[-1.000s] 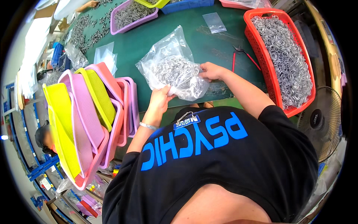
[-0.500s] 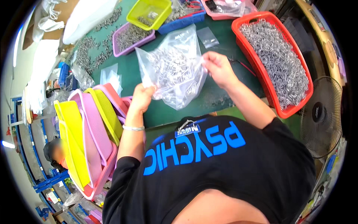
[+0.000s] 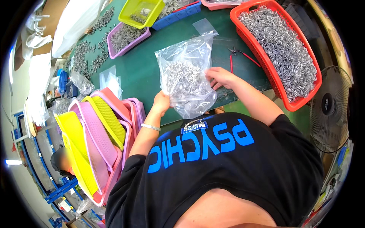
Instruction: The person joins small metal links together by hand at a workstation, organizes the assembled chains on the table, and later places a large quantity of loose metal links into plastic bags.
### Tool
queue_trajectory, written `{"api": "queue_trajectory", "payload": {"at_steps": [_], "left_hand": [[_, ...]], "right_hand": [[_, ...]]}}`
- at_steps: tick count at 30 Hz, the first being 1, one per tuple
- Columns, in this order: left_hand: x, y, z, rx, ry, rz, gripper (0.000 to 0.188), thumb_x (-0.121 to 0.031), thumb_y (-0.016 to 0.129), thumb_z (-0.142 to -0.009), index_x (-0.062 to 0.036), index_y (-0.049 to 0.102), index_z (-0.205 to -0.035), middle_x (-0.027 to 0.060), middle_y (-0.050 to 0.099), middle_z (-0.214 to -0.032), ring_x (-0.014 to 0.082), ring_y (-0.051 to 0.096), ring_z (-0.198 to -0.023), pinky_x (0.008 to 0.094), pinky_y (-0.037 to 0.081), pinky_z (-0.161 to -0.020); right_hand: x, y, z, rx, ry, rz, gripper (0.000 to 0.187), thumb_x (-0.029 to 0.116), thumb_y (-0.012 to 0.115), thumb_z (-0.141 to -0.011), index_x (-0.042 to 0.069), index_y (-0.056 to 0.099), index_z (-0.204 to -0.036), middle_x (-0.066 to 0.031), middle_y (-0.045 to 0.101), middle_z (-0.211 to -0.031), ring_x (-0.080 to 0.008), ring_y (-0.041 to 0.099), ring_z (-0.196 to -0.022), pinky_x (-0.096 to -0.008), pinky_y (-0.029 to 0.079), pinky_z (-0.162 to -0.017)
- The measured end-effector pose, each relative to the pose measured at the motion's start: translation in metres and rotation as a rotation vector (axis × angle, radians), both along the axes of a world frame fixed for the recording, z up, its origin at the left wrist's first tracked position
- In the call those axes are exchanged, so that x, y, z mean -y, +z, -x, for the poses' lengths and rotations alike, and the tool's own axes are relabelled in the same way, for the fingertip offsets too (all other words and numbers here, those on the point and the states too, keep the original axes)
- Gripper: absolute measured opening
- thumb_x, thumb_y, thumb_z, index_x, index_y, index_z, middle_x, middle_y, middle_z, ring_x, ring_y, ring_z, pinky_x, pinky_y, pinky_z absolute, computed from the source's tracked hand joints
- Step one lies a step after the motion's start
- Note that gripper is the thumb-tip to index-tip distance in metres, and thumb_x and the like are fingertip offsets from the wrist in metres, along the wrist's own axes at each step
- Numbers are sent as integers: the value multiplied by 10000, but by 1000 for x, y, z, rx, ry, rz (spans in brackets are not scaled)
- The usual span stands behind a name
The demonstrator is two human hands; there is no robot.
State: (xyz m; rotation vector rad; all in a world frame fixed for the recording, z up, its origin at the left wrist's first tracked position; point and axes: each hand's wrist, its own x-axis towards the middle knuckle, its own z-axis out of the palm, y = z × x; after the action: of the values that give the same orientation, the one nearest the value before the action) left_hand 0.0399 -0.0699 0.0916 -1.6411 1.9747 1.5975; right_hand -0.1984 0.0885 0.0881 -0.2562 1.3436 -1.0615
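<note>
A clear plastic bag (image 3: 186, 78) filled with small silvery metal rings or hooks lies in front of me at the near edge of the green table. My left hand (image 3: 161, 102) is closed on its lower left edge. At the bag's right side is my right hand (image 3: 221, 78), its fingers loosely bent and apart, the fingertips against the plastic. A small flat clear bag (image 3: 202, 26) lies just beyond the filled bag's top. Pliers with red handles (image 3: 243, 55) rest to the right, handles spread.
At right stands a red basket (image 3: 262, 66) heaped with metal rings. Purple (image 3: 140, 38) and yellow-green (image 3: 156, 17) trays and a blue bin (image 3: 178, 16) hold metal parts at the back. Stacked baskets (image 3: 95, 133) stand left, a fan (image 3: 330, 110) right. Flat clear bags (image 3: 111, 81) lie on the table.
The filled bag has come nearer and to the right, its mouth hanging less wide. My right hand has moved down along its side from the upper corner. The pliers now show fully.
</note>
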Motion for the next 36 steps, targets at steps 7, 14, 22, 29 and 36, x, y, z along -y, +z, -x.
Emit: {"api": "queue_trajectory", "payload": {"at_steps": [7, 14, 22, 29, 36], "left_hand": [[15, 42, 52, 204, -185, 707, 687, -213, 569, -713, 18, 259, -1281, 246, 422, -1193, 361, 452, -1082, 375, 398, -883], [39, -1, 70, 5, -292, 687, 223, -202, 485, -774, -45, 624, -848, 164, 610, -847, 361, 560, -838, 397, 442, -765], [-10, 77, -22, -433, -340, 377, 145, 40, 500, -756, -11, 614, -829, 72, 618, -813, 129, 572, -764, 242, 438, -698], [-32, 74, 19, -619, -414, 358, 168, 57, 467, -743, 8, 612, -813, 61, 594, -856, 120, 543, -807, 249, 422, -725], [-25, 39, 36, -604, 148, 199, 129, -4, 557, -708, -18, 602, -829, 78, 530, -919, 190, 544, -786, 292, 434, -717]], "right_hand": [[35, -62, -18, -292, 91, 54, 328, -64, 537, -613, -39, 545, -940, -74, 556, -772, -158, 529, -664, -269, 434, -579], [32, -57, -25, -414, 66, 96, 308, -72, 552, -615, -40, 550, -921, -51, 547, -704, -133, 516, -628, -248, 426, -566], [20, -11, -36, -537, -622, 444, 72, -24, 501, -775, 15, 538, -822, -33, 553, -718, -75, 505, -668, -203, 399, -581], [23, 23, -24, -460, -617, 516, 67, -14, 475, -823, 33, 506, -859, 11, 499, -713, -49, 444, -650, -186, 369, -583], [-3, -12, 18, -696, -430, 221, 376, 250, 616, -781, -6, 489, -1024, -94, 569, -820, -133, 526, -744, -278, 434, -629]]}}
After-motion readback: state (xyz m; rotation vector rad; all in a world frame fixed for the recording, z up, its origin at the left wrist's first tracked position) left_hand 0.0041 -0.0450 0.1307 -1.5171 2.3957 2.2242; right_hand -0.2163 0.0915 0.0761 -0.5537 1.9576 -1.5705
